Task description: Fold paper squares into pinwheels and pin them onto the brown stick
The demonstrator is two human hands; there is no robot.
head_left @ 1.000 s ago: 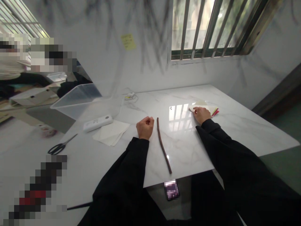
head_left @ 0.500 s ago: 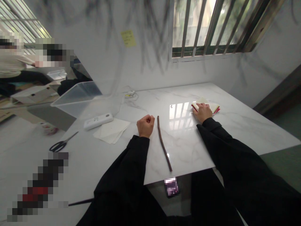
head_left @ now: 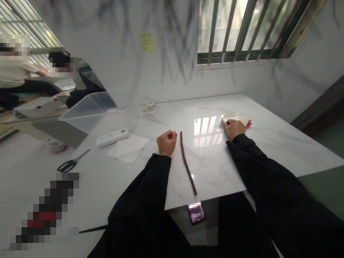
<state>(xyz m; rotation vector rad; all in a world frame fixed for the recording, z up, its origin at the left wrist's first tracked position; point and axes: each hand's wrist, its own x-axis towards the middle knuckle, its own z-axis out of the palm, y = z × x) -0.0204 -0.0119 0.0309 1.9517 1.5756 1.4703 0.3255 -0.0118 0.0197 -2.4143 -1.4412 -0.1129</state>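
Presently catalogued, one white marble table (head_left: 282,143) under a barred window (head_left: 242,32):

Left hand (head_left: 167,142): curled into a fist with nothing seen inside it, resting on the tabletop near the centre, just left of the far end of the stick.
Right hand (head_left: 233,128): fingers bent and pressed down on the near left corner of the paper stack; whether it grips a sheet cannot be told.
Paper stack (head_left: 240,119): small cream sheets with a red edge showing, far right of centre, lying flat.
Stick (head_left: 187,163): thin, dark brown, slightly bowed, running from beside the fist to the near table edge; touched by neither hand.
White sheets (head_left: 129,148): loose pile, left of the fist.
Remote (head_left: 113,137): white, just beyond the sheets.
Scissors (head_left: 70,163): black-handled, far left.
Clear bin (head_left: 88,111): tilted, left rear.
Sticky note (head_left: 146,42): yellow, on the wall.
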